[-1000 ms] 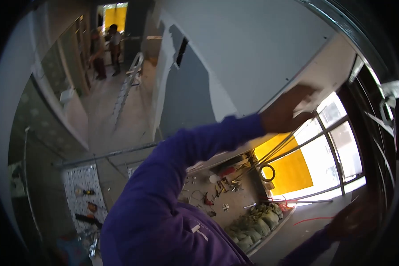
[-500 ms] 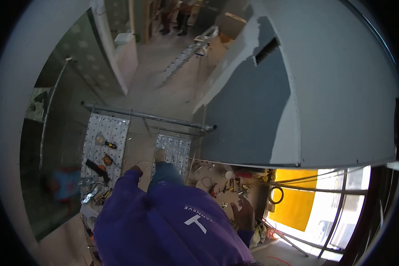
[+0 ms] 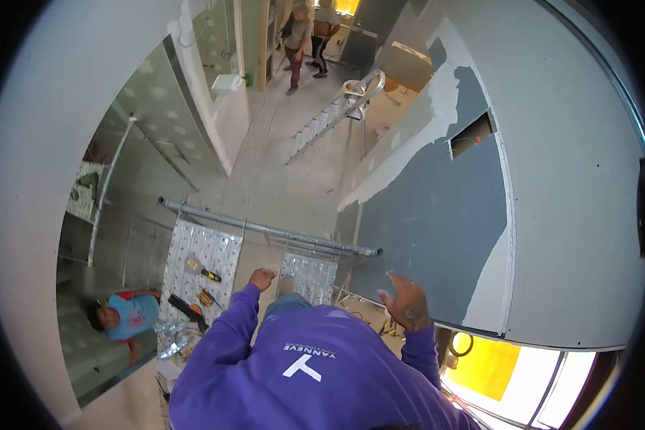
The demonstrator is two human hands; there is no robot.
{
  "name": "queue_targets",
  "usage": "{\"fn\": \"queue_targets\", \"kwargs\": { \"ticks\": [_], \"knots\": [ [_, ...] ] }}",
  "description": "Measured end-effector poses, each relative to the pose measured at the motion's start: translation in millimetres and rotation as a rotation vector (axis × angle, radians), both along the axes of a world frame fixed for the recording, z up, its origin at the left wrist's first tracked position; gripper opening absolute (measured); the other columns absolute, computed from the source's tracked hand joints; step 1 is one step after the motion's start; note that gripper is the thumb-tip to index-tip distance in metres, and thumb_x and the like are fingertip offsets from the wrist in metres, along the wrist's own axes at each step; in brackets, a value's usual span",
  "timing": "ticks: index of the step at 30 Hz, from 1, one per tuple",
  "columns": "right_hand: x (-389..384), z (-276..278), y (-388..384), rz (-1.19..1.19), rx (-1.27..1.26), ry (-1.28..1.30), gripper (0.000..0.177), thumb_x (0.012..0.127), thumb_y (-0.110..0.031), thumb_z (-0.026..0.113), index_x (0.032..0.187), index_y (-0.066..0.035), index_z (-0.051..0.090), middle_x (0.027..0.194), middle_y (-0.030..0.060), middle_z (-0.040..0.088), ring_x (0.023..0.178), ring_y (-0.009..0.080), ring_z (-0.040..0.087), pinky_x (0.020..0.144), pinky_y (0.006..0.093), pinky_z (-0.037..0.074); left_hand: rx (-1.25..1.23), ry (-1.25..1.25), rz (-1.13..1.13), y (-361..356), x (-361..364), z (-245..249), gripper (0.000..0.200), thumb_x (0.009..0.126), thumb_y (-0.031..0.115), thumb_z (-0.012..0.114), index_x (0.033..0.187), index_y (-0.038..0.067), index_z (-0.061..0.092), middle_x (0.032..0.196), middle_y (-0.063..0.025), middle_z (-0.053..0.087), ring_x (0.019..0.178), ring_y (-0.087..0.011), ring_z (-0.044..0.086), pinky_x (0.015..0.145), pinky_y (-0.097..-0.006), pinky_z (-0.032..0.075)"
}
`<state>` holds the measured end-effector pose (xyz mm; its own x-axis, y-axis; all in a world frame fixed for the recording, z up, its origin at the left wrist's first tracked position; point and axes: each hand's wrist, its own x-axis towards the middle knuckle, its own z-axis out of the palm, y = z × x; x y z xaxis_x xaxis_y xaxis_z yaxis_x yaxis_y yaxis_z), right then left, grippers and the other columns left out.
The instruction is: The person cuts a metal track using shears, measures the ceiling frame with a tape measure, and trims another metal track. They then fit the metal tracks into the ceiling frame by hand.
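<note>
My left hand (image 3: 263,278) is in the air beside the perforated metal scaffold plank (image 3: 206,251), its fingers loosely bent, nothing visible in them. My right hand (image 3: 406,302) is raised in front of the grey wall panel (image 3: 437,236), thumb and fingers apart and holding nothing. On the plank near my left arm lie a scraper with a yellow-black handle (image 3: 211,275), a small orange-and-black tool (image 3: 208,297) and a long black tool (image 3: 186,309). A crumpled clear plastic wrapping (image 3: 172,338) is beside them. My foot is partly on a second metal plank (image 3: 315,271).
A metal rail (image 3: 279,231) crosses ahead of the planks. Below on the floor stands a stepladder (image 3: 337,115). Two people (image 3: 298,43) are at the far end, and a person in a blue shirt (image 3: 135,315) is at lower left. Tools lie behind my right arm.
My view has tilted up, showing more of the far room and the people. My right hand has risen from beside the tools to before the wall panel. My left hand has moved slightly right.
</note>
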<state>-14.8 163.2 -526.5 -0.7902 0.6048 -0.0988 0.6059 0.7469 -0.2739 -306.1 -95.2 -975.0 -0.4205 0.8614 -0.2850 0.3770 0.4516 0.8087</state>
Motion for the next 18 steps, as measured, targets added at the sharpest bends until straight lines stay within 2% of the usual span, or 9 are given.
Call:
{"fn": "queue_targets", "kwargs": {
  "ticks": [4,7,8,10,12,14,16,17,18],
  "knots": [
    [-23,-7,10,0.061,-0.052,-0.049,0.050,0.086,-0.035,0.069,0.124,-0.004,0.060,0.114,0.0183,0.067,0.106,0.0353,0.063,0.090,0.0442,0.047,-0.194,-0.384,0.486,4,-31,57,0.043,0.087,0.038,0.066,0.096,-0.004,0.069,0.081,-0.0188,0.070,0.069,-0.0238,0.069,0.064,-0.0371,0.053],
    [-27,-14,24,0.037,-0.128,-0.115,0.050,0.088,-0.038,0.066,0.126,-0.005,0.059,0.116,0.0194,0.066,0.108,0.0358,0.062,0.091,0.0438,0.047,-0.406,-0.371,0.540,-31,-43,45,0.034,0.089,0.032,0.065,0.101,0.000,0.070,0.084,-0.0183,0.071,0.065,-0.0254,0.069,0.062,-0.0362,0.053],
    [-27,-18,30,0.037,-0.130,-0.137,0.051,0.088,-0.039,0.065,0.126,-0.005,0.059,0.116,0.0197,0.066,0.108,0.0360,0.062,0.091,0.0439,0.047,-0.380,-0.229,0.425,-61,-44,11,0.031,0.090,0.031,0.063,0.101,0.003,0.071,0.084,-0.0177,0.071,0.064,-0.0259,0.068,0.062,-0.0365,0.054],
    [-24,-29,46,0.045,-0.133,-0.182,0.053,0.088,-0.040,0.065,0.128,-0.005,0.058,0.117,0.0203,0.065,0.108,0.0365,0.062,0.091,0.0442,0.048,-0.473,-0.110,0.272,-82,-38,1,0.028,0.090,0.028,0.062,0.105,0.006,0.070,0.086,-0.0149,0.072,0.065,-0.0246,0.069,0.060,-0.0368,0.055],
    [-26,-41,67,0.053,-0.122,-0.174,0.051,0.088,-0.037,0.066,0.125,-0.004,0.058,0.113,0.0190,0.065,0.103,0.0369,0.063,0.088,0.0456,0.049,-0.710,-0.173,0.210,-96,-21,28,0.031,0.087,0.023,0.066,0.113,0.005,0.067,0.090,-0.0108,0.072,0.071,-0.0210,0.071,0.054,-0.0370,0.054],
    [-26,-45,96,0.047,-0.113,-0.204,0.050,0.087,-0.036,0.067,0.125,-0.004,0.058,0.112,0.0183,0.065,0.102,0.0368,0.063,0.087,0.0459,0.050,-0.646,0.084,0.069,-115,5,16,0.042,0.097,0.041,0.048,0.092,0.008,0.073,0.078,-0.0144,0.072,0.059,-0.0251,0.067,0.060,-0.0403,0.055],
    [-37,-52,123,0.062,-0.116,-0.262,0.052,0.087,-0.037,0.068,0.126,-0.004,0.058,0.113,0.0182,0.065,0.103,0.0364,0.063,0.087,0.0452,0.050,-0.731,-0.300,0.569,-109,34,8,0.052,0.090,0.052,0.056,0.078,0.004,0.073,0.076,-0.0136,0.072,0.058,-0.0247,0.066,0.061,-0.0391,0.053],
    [-40,-58,138,0.074,-0.125,-0.241,0.052,0.087,-0.036,0.068,0.127,-0.004,0.058,0.113,0.0180,0.065,0.103,0.0360,0.063,0.087,0.0446,0.050,-0.724,-0.319,0.737,-113,55,-38,0.055,0.086,0.055,0.060,0.075,0.003,0.073,0.075,-0.0124,0.071,0.062,-0.0249,0.066,0.065,-0.0405,0.052],
    [-42,-65,158,0.082,-0.137,-0.219,0.053,0.087,-0.036,0.069,0.127,-0.005,0.057,0.114,0.0178,0.065,0.104,0.0356,0.063,0.088,0.0441,0.050,-0.552,-0.083,0.409,-113,65,-17,0.051,0.089,0.052,0.056,0.079,0.005,0.074,0.077,-0.0153,0.071,0.068,-0.0279,0.068,0.070,-0.0416,0.053]
  ]
}}
